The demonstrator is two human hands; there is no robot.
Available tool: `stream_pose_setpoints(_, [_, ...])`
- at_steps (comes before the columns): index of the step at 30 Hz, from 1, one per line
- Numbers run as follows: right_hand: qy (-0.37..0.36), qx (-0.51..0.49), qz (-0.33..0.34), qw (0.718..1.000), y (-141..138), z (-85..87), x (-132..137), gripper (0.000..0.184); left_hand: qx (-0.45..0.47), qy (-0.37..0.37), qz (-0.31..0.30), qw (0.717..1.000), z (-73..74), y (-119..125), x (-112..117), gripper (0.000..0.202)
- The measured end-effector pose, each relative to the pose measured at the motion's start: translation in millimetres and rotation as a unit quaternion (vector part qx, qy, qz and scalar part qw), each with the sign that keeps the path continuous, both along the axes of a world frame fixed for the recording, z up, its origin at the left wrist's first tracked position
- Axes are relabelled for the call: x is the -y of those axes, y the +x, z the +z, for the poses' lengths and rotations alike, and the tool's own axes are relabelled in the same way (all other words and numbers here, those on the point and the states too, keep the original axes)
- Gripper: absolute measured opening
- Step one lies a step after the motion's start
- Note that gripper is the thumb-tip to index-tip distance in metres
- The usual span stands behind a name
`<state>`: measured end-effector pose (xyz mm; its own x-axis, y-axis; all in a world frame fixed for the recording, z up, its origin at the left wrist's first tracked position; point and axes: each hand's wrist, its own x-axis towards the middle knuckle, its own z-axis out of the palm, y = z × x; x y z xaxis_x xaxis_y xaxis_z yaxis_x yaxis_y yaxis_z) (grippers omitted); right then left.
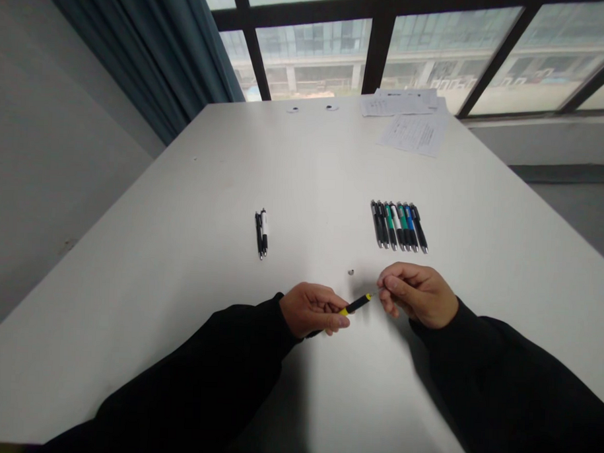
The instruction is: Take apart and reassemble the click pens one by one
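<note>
My left hand (316,309) is closed around a yellow and black pen barrel (357,304), which points up and to the right. My right hand (418,293) pinches a thin, pale piece (375,293) that looks like a pen refill, at the open front end of the barrel. How far it sits inside is hidden. Just beyond the barrel, a small silver pen tip (350,272) lies loose on the white table (313,180).
Several pens (398,226) in black, green, white and blue lie in a row at right. Two pens (262,234), one black and one white, lie at left. Papers (414,128) and two small oval pieces (330,108) rest at the far edge, by the window.
</note>
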<state>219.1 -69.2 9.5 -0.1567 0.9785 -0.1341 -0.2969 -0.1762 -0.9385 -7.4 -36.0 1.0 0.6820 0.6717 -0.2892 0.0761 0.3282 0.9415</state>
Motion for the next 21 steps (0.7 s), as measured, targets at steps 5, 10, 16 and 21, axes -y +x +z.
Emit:
stream_pose_setpoints(5, [0.009,0.004,0.013,1.0,1.1,-0.4,-0.4,0.018,-0.001,0.001,-0.004,1.0,-1.2,-0.6,-0.4,0.032])
stream_pose_setpoints(10, [0.012,0.03,0.004,0.999,0.1,3.9,-0.5,0.022,0.003,0.006,-0.002,1.0,-3.8,-0.5,-0.5,0.03])
stream_pose_setpoints(16, [0.053,0.067,0.04,0.996,-2.4,2.2,-1.1,0.021,0.008,0.008,-0.007,1.0,-3.6,0.7,-1.0,0.03])
stream_pose_setpoints(21, [0.09,0.11,0.022,0.99,-1.1,-7.8,1.4,0.02,0.005,0.002,-0.005,1.0,-0.8,1.5,-1.1,0.03])
